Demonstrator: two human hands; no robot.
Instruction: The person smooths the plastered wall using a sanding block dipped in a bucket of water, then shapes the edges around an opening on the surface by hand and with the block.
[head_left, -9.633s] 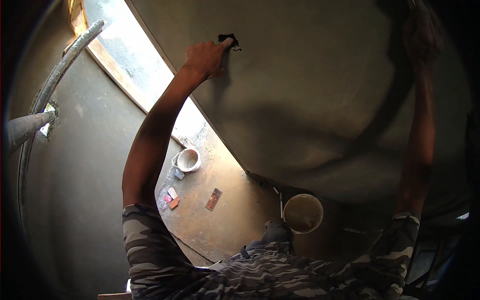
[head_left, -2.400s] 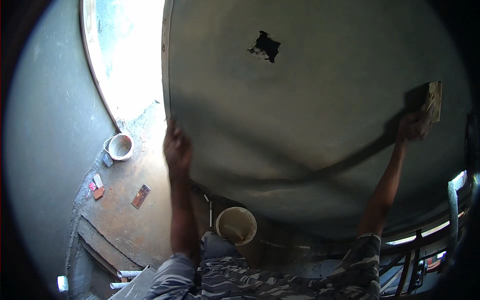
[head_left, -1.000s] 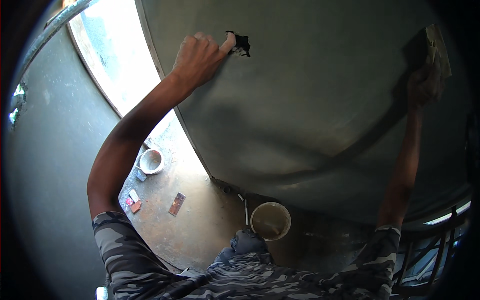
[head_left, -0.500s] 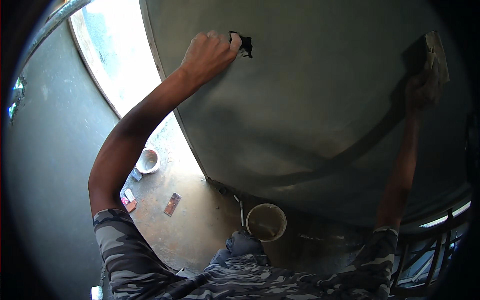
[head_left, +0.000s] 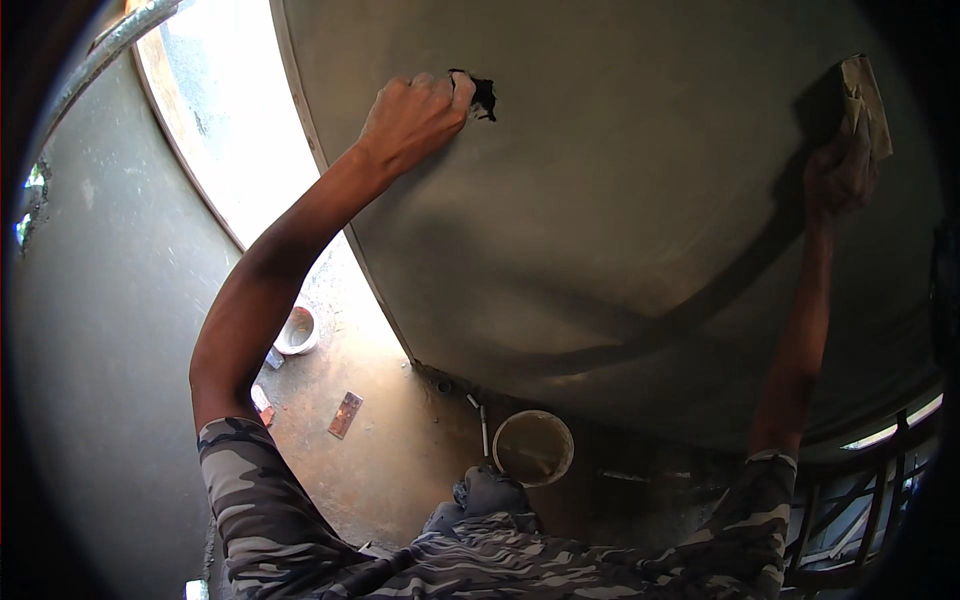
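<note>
A grey plastered wall (head_left: 600,200) fills the upper right of the view. High on it is a ragged dark hole (head_left: 485,98). My left hand (head_left: 418,115) is closed, its fingers hooked at the left edge of this hole. Far to the right, my right hand (head_left: 840,180) is raised and closed round a folded tan sheet (head_left: 866,100), which looks like paper. It lies at the wall surface, and a dark shadow falls beside it. The fingertips of the right hand are partly hidden by shade.
Below, a round bucket (head_left: 534,448) stands by the wall's foot, near my body. A white bucket (head_left: 298,331) and a flat reddish-brown piece (head_left: 345,415) are on the floor at left. A bright doorway opening (head_left: 240,90) separates the two walls. Dark bars (head_left: 860,520) show at lower right.
The view has shifted slightly. My left hand stays at the hole. The right hand and tan sheet appear slightly higher and farther left, and the sheet is more brightly lit.
</note>
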